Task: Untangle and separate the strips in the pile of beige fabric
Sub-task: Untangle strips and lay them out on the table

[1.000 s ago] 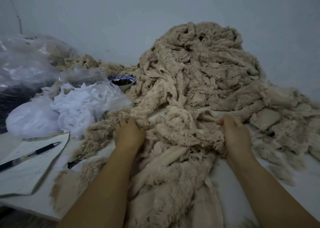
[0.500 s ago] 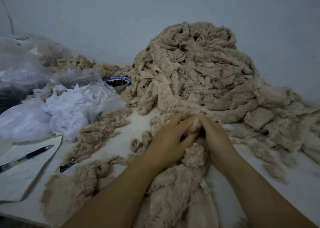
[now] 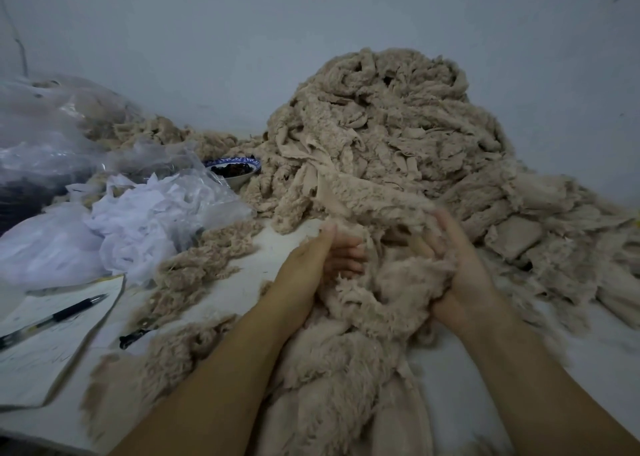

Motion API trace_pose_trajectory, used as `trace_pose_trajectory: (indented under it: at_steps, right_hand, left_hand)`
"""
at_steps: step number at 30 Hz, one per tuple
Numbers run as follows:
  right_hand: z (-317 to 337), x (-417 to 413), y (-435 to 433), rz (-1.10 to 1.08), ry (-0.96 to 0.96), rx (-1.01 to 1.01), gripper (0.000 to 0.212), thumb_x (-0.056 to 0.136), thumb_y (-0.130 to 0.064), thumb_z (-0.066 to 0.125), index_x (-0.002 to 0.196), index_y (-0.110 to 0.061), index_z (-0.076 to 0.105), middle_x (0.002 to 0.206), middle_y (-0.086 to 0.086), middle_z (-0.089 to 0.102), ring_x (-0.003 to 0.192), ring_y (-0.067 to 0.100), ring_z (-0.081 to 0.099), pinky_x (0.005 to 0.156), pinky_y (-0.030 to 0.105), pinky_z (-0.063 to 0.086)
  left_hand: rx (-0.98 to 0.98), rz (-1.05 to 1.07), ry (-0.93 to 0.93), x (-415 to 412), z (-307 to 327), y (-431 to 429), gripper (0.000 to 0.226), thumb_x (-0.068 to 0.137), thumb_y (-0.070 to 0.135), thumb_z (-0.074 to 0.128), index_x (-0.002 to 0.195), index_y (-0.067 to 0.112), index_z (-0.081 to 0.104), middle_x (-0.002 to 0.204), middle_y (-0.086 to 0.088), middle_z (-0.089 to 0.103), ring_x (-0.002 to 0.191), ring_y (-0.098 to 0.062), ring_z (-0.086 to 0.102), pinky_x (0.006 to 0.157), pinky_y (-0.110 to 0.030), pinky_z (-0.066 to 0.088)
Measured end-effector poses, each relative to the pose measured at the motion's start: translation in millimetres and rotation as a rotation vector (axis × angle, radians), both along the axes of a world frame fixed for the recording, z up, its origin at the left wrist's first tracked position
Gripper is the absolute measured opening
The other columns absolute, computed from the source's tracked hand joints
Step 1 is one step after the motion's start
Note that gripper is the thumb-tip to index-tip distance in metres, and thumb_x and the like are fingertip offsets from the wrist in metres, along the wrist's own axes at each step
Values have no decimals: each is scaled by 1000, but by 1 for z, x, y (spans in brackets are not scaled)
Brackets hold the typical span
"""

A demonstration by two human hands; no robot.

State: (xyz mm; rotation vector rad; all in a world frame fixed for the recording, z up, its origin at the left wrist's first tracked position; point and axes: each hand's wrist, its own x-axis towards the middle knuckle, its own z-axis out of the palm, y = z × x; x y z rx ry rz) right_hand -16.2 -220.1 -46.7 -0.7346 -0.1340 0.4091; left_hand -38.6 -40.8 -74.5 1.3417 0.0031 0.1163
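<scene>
Both hands are working a fluffy clump of strips point(image 3: 391, 293) at the near foot of the beige fabric pile point(image 3: 398, 137) on the bench point(image 3: 239, 279). Left hand point(image 3: 308, 272) is curling its fingers into the clump's left side. Right hand point(image 3: 464, 272) is cupping and gripping its right side. Blue-rimmed bowl point(image 3: 240, 179) is holding dark bits. Clear bag point(image 3: 41, 116) is holding beige scraps, and a second bag point(image 3: 207, 199) is holding white scraps. Pen point(image 3: 59, 315) is lying on paper point(image 3: 41, 358).
</scene>
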Motion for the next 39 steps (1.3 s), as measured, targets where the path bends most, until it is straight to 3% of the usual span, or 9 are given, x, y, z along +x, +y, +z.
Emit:
trace_pose_trajectory:
  at_steps: [5,12,16,21,24,29,33,35,39]
  right_hand:
    - [-6,-24,13,423,-202,-519,23,82,-35,64,67,-28,80,67,-8,73,65,1,69,58,17,53]
    - [-7,-3,5,53,2,-216,42,77,-31,63,38,-23,48,38,-7,42,34,6,43,37,17,40]
    - [-13,6,4,-153,41,-339,37,91,-32,57,60,-18,71,64,3,70,55,15,67,52,21,53]
    - [-20,12,11,-425,-386,-840,30,95,-53,54,88,-28,69,77,-27,68,71,-13,62,60,11,47]
    - [-26,10,20,-149,-469,-945,45,81,-64,53,83,-19,58,57,-15,60,53,-4,56,50,7,41]
    - [-30,23,9,-36,-284,-928,29,94,-38,62,80,-16,50,66,1,51,62,13,52,58,24,43]
    - [-25,21,13,-146,-340,-982,38,101,-30,50,108,6,56,88,22,61,76,23,57,73,30,45]
    - [-17,12,15,-153,-398,-931,32,101,-34,47,109,-9,66,95,14,72,81,20,69,69,27,52]
    - [-11,-10,24,168,-656,-1092,35,101,-38,49,87,-8,61,83,11,67,73,22,62,65,28,46]
  left_hand:
    - [-646,-388,-49,-5,10,10,66,94,51,51,137,1,51,126,-13,65,116,-24,64,101,-36,51]
    - [-997,-23,-89,5,12,36,27,102,31,43,98,11,61,64,4,50,56,-7,50,89,-24,45]
    - [-321,-23,4,5,4,18,26,97,31,50,82,13,63,48,9,40,40,-5,35,44,-17,36]
    - [865,-50,-83,-4,-2,-7,37,97,48,42,86,18,60,81,11,66,78,-6,61,73,-31,48]
    - [1108,-209,-261,-13,-3,-19,28,106,30,39,83,20,53,85,-5,61,78,-21,57,71,-34,46]
    - [1365,-329,-524,-21,-7,-33,27,105,24,42,79,15,39,73,-9,51,63,-24,44,60,-39,39]
    - [937,-264,-307,-23,-10,-33,41,102,48,44,72,22,58,64,11,56,59,-2,52,58,-18,40]
    - [575,-80,-81,-17,-6,-27,49,93,71,37,77,38,70,83,25,70,80,8,63,73,-8,45]
    - [-217,13,235,12,-1,-4,49,98,56,43,105,18,72,101,-6,76,90,-18,73,73,-29,59]
